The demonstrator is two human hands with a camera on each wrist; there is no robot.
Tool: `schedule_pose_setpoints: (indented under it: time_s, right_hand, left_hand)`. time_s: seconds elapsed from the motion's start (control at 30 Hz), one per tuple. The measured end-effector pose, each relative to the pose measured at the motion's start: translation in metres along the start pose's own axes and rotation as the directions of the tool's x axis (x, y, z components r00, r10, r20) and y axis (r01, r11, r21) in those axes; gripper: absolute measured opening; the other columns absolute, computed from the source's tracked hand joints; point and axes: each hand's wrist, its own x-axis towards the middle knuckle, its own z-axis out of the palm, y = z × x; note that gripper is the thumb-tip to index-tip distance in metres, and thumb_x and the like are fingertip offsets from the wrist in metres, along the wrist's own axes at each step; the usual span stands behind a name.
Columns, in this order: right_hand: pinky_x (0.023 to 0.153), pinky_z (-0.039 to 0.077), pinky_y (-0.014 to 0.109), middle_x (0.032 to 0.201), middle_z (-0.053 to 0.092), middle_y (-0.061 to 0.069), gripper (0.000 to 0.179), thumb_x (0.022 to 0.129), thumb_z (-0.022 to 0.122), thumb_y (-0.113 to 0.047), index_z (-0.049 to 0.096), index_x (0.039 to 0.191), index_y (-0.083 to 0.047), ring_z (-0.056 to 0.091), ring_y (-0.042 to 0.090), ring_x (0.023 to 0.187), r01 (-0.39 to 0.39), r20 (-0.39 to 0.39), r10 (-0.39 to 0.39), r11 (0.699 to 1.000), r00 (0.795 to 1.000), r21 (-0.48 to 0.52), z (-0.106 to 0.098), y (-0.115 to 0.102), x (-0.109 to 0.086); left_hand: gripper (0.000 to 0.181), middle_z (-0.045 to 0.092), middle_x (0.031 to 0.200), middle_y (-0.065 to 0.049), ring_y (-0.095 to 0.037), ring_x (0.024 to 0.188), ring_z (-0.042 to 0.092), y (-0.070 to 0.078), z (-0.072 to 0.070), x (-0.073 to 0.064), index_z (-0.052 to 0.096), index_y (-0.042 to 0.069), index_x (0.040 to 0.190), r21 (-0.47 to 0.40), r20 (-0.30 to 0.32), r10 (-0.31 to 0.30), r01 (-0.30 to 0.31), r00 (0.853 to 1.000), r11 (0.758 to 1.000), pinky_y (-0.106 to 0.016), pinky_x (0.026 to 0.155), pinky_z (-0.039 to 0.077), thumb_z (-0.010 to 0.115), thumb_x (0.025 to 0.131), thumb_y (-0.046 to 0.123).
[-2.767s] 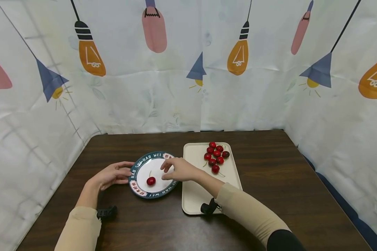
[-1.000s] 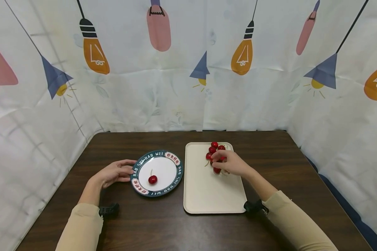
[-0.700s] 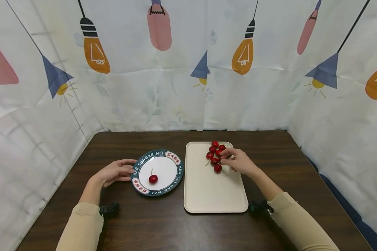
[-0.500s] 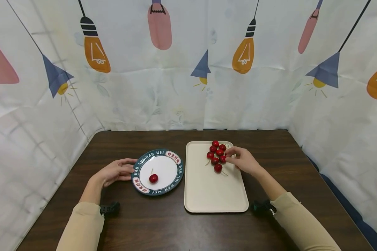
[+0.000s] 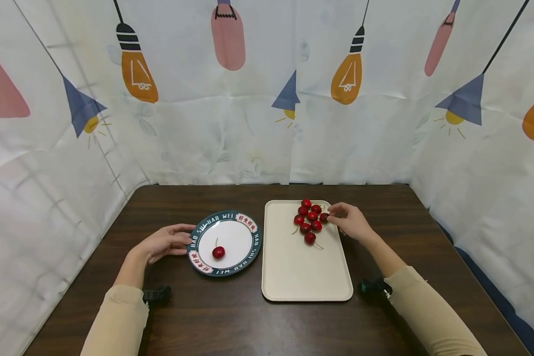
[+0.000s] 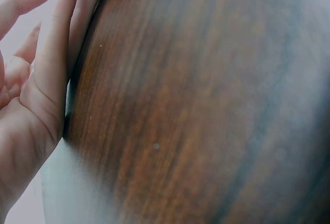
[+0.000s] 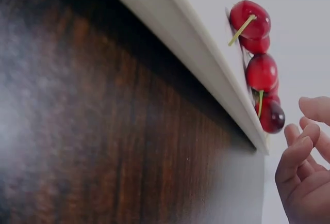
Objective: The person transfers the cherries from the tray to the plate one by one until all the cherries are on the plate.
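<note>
My left hand [image 5: 168,242] rests at the left rim of a round plate [image 5: 195,262] with a dark green lettered border, its fingers relaxed. One red cherry [image 5: 218,252] with a stem lies on that plate. On a cream rectangular tray [image 5: 304,277], several cherries [image 5: 312,216] sit clustered near the far end. My right hand [image 5: 350,221] hovers over the tray's far right edge, fingers loosely bent and apart. Its fingertips are close to the darkest cherry [image 7: 272,118]; in the right wrist view a gap shows between them. The left wrist view shows my left hand [image 6: 38,74] low along the tabletop.
The dark wooden table [image 5: 267,329] carries the plate on the left and the tray right beside it. A patterned white curtain [image 5: 204,143] closes off the back and both sides.
My right hand moved from over the plate to the cherries, then slid right across the cluster to the tray's right edge. The left hand stayed at the plate rim.
</note>
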Motion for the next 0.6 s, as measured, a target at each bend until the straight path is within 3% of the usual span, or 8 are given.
schedule_pose_setpoints:
  time_s: [0.47, 0.6]
  right_hand:
    - [0.057, 0.054, 0.034, 0.124, 0.062, 0.018, 0.036, 0.096, 0.074, -0.023, 0.065, 0.127, -0.005, 0.056, 0.025, 0.067, -0.047, 0.013, 0.049, 0.994, 0.999, -0.103, 0.004, 0.005, 0.014]
    - [0.055, 0.053, 0.034, 0.128, 0.062, 0.019, 0.037, 0.095, 0.075, -0.020, 0.065, 0.128, -0.005, 0.054, 0.023, 0.060, -0.041, 0.048, 0.047, 0.992, 0.998, -0.117, 0.006, 0.004, 0.016]
  left_hand:
    - [0.063, 0.061, 0.124, -0.015, -0.027, 0.101, 0.068, 0.000, 0.001, 0.000, 0.037, -0.001, 0.155, -0.010, -0.007, -0.001, 0.001, 1.000, 1.000, -0.041, 0.091, 0.058, 0.067, 0.100, 0.012]
    - [0.063, 0.062, 0.123, -0.015, -0.026, 0.100, 0.069, -0.001, 0.001, 0.000, 0.038, -0.002, 0.155, -0.015, -0.008, -0.004, 0.004, 1.000, 1.000, -0.041, 0.090, 0.058, 0.067, 0.100, 0.011]
